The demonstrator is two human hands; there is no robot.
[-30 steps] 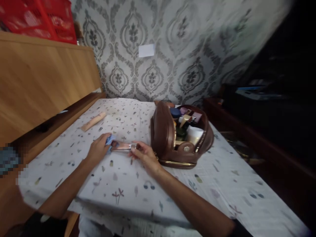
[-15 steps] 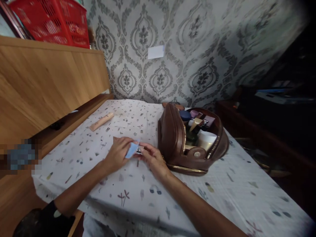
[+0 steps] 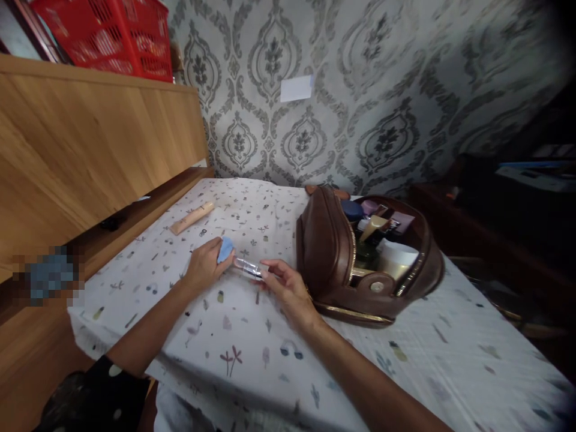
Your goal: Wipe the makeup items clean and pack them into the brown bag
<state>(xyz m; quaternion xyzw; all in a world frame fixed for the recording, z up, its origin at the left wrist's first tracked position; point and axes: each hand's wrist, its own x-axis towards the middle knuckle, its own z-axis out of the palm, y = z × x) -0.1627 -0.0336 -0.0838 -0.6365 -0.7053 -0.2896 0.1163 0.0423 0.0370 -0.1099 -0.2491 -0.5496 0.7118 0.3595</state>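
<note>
A slim clear tube with a silvery end [image 3: 247, 267] spans the gap between my hands above the patterned cloth. My right hand [image 3: 290, 291] pinches its silvery end between thumb and fingers. My left hand [image 3: 204, 264] is closed around a small light-blue cloth [image 3: 225, 249], and the tube's other end meets its fingertips. Whether the left fingers also grip the tube is hard to see. Just right of my right hand stands an open brown toiletry bag [image 3: 321, 252], packed with several cosmetics, among them a white container [image 3: 398, 257]. A peach squeeze tube [image 3: 192, 218] lies farther back on the left.
A white printed cloth [image 3: 243, 354] covers the table. Wooden furniture [image 3: 103, 132] borders it on the left, topped by a red plastic basket [image 3: 110, 42]. Patterned wallpaper [image 3: 306, 138] rises behind. Dark furniture [image 3: 432, 204] stands at the right.
My left hand has drawn left with the blue cloth, away from my right hand. The clear tube, mostly covered before, now shows between them. The view has shifted slightly.
</note>
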